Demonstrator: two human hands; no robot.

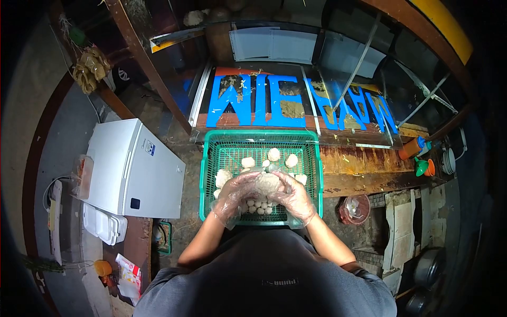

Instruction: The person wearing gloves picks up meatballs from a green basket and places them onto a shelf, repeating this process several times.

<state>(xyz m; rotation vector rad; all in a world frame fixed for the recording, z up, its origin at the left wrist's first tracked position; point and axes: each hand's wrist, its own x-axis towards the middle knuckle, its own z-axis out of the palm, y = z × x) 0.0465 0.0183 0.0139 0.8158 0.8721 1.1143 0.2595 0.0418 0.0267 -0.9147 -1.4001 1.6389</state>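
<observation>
Green plastic formed an open mesh basket (261,134) directly in front of a person in a dark shirt (264,264). Over its middle, the left hand (232,199) and right hand (297,198), both in clear plastic gloves, held one large pale ball (268,183) between them. The left fingers (250,177) curved against one side of the ball and the right fingers (287,183) against the other; the shiny plastic perhaps hid exactly where the tips pressed. Small round balls (256,206) clustered in the basket just below the large ball, and bigger pale lumps (273,154) sat spaced apart, mostly toward its far side and edges. To the left stood a white chest freezer (156,171), with white foam boxes (103,224) beside it. Beyond the basket, large blue letters (232,105) marked a glass panel. To the right ran a worn wooden bench (359,166), with an orange bottle (410,149) near its far end. A red bucket (354,210) stood nearer the person, apart from the green basket.
</observation>
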